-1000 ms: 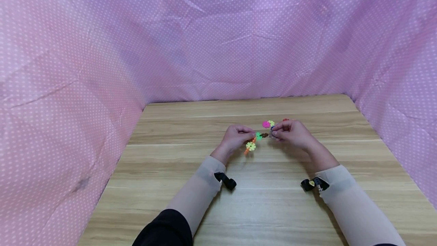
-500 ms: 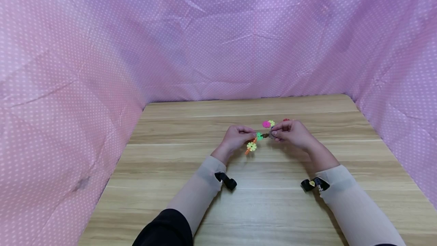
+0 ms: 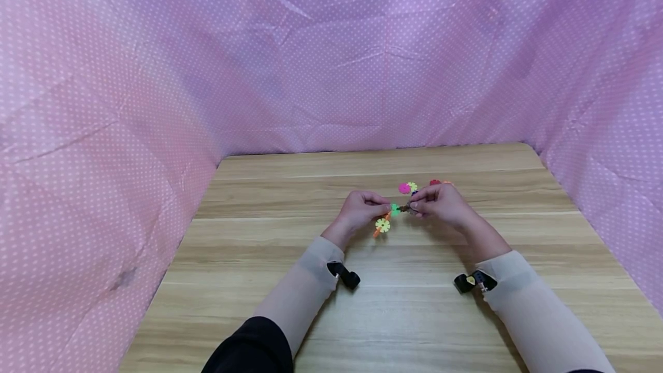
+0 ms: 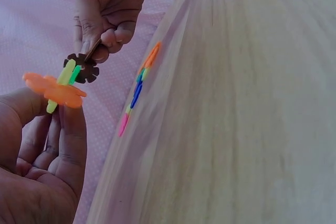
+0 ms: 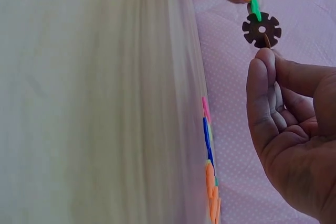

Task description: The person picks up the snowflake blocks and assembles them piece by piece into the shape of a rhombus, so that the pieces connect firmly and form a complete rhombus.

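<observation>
My left hand (image 3: 359, 212) pinches a small chain of notched plastic flower discs. Orange, yellow and green discs show in it, with a brown disc (image 5: 252, 31) at the end facing the other hand. Between thumb and fingertips my right hand (image 3: 442, 206) pinches another brownish disc (image 4: 93, 49), seen edge-on in the left wrist view. Its edge meets the rim of the chain's brown disc in the right wrist view. The yellow disc (image 3: 383, 225) hangs toward the near side of the chain. Fingers hide much of the right hand's disc.
Behind the hands, a second row of joined discs lies on the wooden table (image 3: 404, 315): pink (image 3: 404, 188), yellow (image 3: 412, 186), blue, red (image 3: 434, 182) and orange. A pink dotted cloth (image 3: 331, 62) hangs around the table's back and sides.
The gap between the brown disc on the left hand's chain and the right hand's disc has closed. Both hands have shifted slightly, the left to the right and the right to the left.
</observation>
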`<state>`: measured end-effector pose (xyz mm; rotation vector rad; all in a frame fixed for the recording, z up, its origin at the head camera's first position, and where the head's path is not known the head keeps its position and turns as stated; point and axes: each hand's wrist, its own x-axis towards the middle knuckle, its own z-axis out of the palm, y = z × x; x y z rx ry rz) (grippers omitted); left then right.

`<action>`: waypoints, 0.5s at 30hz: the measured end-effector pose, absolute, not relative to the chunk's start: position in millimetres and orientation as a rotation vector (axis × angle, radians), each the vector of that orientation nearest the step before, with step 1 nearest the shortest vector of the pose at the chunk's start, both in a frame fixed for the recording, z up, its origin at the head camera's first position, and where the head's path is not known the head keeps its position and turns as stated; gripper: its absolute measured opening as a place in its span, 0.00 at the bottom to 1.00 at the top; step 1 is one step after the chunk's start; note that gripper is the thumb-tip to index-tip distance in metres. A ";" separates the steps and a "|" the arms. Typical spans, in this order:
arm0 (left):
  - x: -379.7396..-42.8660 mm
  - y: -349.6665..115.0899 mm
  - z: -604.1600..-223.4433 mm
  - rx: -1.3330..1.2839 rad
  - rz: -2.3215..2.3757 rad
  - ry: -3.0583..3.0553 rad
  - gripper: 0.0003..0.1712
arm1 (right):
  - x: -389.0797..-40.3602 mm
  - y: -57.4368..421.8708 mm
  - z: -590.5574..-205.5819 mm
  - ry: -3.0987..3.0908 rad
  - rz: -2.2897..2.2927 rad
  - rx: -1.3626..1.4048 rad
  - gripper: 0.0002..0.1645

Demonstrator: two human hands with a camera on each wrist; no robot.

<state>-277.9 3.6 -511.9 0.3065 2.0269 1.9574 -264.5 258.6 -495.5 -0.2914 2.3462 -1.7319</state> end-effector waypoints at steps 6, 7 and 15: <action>-276.9 4.9 -512.5 0.307 1.954 2.025 0.05 | -262.1 256.5 -495.6 2.324 -1.754 -0.246 0.11; -276.9 5.2 -512.6 0.306 1.953 2.025 0.04 | -261.8 256.3 -495.8 2.327 -1.752 -0.235 0.10; -276.0 6.8 -512.7 0.252 1.945 2.037 0.04 | -260.2 253.9 -495.9 2.363 -1.755 -0.202 0.09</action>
